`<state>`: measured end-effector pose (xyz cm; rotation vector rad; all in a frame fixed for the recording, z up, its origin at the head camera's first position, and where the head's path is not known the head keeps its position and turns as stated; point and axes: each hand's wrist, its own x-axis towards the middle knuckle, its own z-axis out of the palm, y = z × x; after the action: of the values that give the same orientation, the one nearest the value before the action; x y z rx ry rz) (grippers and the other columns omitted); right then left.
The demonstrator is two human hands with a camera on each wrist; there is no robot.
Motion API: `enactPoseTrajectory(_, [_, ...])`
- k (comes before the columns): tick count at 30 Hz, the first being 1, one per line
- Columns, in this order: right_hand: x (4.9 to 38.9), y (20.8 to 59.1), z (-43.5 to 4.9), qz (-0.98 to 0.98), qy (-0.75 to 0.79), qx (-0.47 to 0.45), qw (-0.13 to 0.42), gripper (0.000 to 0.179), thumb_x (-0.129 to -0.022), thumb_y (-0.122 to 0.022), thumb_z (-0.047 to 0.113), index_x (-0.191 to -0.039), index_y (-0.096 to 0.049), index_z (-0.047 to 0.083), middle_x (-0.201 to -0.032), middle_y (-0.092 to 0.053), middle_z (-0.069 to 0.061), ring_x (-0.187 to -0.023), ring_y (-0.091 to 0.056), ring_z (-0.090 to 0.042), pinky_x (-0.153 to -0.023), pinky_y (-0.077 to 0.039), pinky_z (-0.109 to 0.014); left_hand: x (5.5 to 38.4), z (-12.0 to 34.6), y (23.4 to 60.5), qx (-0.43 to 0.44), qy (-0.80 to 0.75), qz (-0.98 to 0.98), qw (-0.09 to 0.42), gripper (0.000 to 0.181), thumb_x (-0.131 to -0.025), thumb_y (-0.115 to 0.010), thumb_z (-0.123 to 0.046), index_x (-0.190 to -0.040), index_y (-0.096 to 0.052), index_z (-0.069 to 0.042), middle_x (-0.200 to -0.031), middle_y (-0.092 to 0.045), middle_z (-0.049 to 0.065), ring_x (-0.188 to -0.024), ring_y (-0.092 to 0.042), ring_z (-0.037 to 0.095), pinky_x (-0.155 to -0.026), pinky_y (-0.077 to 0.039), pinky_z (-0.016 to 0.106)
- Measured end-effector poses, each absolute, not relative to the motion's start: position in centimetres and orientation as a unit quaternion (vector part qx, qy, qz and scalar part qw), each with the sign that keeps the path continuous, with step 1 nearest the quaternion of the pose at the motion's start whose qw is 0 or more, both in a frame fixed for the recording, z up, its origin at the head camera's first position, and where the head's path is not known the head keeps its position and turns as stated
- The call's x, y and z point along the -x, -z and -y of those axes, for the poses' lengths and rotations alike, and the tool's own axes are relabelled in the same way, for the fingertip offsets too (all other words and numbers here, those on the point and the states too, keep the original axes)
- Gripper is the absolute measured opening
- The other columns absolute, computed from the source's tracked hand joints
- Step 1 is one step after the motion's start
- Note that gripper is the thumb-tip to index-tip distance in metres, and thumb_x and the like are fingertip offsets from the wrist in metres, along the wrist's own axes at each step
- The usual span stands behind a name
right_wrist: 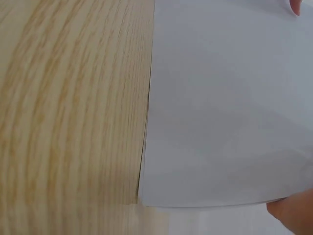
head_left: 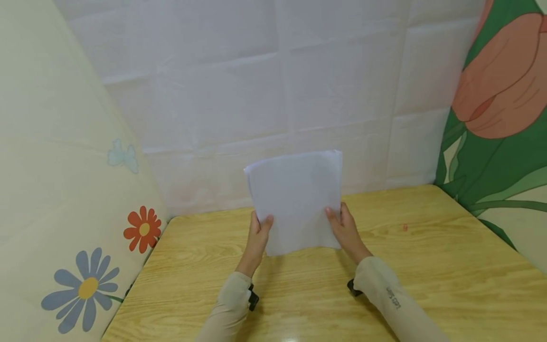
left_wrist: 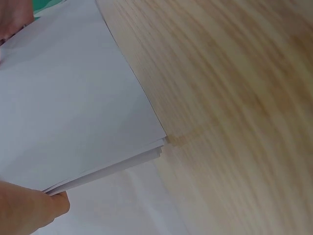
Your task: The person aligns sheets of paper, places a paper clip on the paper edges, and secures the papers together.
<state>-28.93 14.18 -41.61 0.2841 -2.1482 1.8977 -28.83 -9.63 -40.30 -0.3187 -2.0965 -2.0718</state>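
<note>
Both hands hold a stack of white paper sheets (head_left: pixel 299 199) upright over the wooden table, near its middle. On the left edge, my left hand (head_left: pixel 257 240) grips the stack, thumb across the front sheet. My right hand (head_left: pixel 348 235) grips the opposite edge the same way; the fingers behind the paper are mostly hidden. In the left wrist view the layered sheets (left_wrist: pixel 83 93) show slightly uneven edges at one corner. Seen from the right wrist, the front sheet (right_wrist: pixel 220 107) is blank and curves a little toward the hand.
The light wood-grain table (head_left: pixel 427 275) spreads under and around the hands. A small red mark (head_left: pixel 405 227) lies on it at the right. Behind stands a creased white sheet (head_left: pixel 239 95), with flower-printed panels at the left (head_left: pixel 51 190) and right (head_left: pixel 508 166).
</note>
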Motion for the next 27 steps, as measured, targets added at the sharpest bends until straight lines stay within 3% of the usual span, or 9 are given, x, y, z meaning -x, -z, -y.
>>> enactPoseTrajectory(5, [28.9, 41.5, -14.2, 0.741, -0.652, -0.094, 0.13, 0.048, -0.103, -0.044, 0.03, -0.135, -0.034, -0.004, -0.132, -0.044, -0.025, -0.123, -0.042, -0.035, -0.103, -0.032, -0.052, 28.8, 9.8, 40.2, 0.11, 0.696, 0.704, 0.092, 0.043, -0.102, -0.047, -0.016, -0.139, -0.03, -0.001, -0.137, -0.04, 0.02, -0.129, -0.037, 0.033, -0.108, -0.025, 0.049])
enactPoseTrajectory(12, [28.8, 41.5, -14.4, 0.738, -0.651, -0.11, 0.138, 0.049, -0.103, -0.045, 0.031, -0.136, -0.034, -0.003, -0.136, -0.044, -0.023, -0.125, -0.041, -0.03, -0.104, -0.031, -0.048, 28.6, 10.3, 40.0, 0.135, 0.692, 0.702, 0.096, 0.045, -0.103, -0.047, -0.018, -0.14, -0.029, -0.001, -0.139, -0.04, 0.02, -0.13, -0.037, 0.031, -0.108, -0.027, 0.048])
enactPoseTrajectory(20, [29.2, 39.3, -14.7, 0.737, -0.631, -0.132, 0.203, 0.036, -0.101, -0.05, 0.02, -0.125, -0.042, -0.006, -0.12, -0.054, -0.021, -0.103, -0.05, -0.013, -0.086, -0.04, -0.02, 28.9, 10.9, 38.4, 0.177, 0.693, 0.688, 0.127, 0.032, -0.101, -0.048, -0.013, -0.125, -0.037, 0.005, -0.121, -0.05, 0.018, -0.105, -0.052, 0.018, -0.09, -0.042, 0.033])
enactPoseTrajectory(27, [29.2, 35.8, -14.8, 0.726, -0.627, -0.153, 0.238, 0.035, -0.098, -0.054, 0.017, -0.123, -0.042, -0.004, -0.111, -0.056, -0.017, -0.091, -0.055, -0.011, -0.074, -0.047, -0.022, 29.2, 11.4, 35.7, 0.239, 0.686, 0.668, 0.161, 0.036, -0.099, -0.05, -0.012, -0.13, -0.037, 0.002, -0.12, -0.051, 0.012, -0.104, -0.054, 0.016, -0.087, -0.046, 0.03])
